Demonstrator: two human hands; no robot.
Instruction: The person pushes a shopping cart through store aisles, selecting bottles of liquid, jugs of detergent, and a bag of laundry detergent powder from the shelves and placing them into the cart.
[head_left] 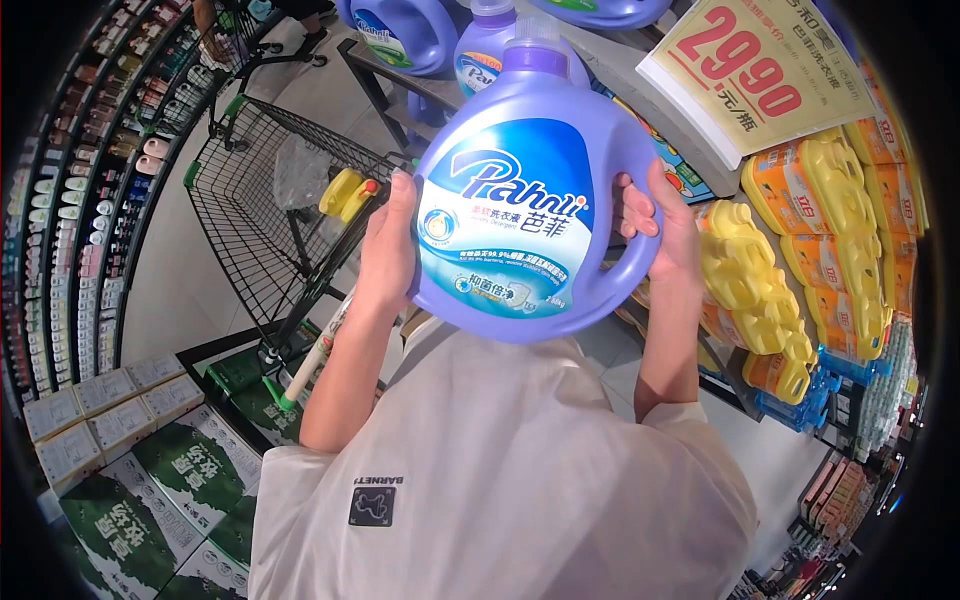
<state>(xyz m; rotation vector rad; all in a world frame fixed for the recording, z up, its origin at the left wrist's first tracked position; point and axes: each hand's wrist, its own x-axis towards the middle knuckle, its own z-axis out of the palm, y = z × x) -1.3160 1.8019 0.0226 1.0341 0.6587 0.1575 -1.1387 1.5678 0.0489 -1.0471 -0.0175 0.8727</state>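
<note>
A large purple laundry detergent bottle [515,215] with a blue and white label is held up before my chest, its label facing me and its cap at the top. My right hand [660,220] grips it by the handle, the fingers curled through the opening. Against the opposite side of the bottle presses my left hand [392,235], thumb toward the front and the other fingers hidden behind. Just beyond the cap, similar purple bottles [400,35] stand on a display.
A wire shopping cart [270,190] holding a yellow item [347,195] and a clear bag stands at left. A price sign [755,75] juts in at upper right, above stacked yellow bottles [815,200]. Green and white cartons [140,500] lie at lower left, near tall shelves [100,170].
</note>
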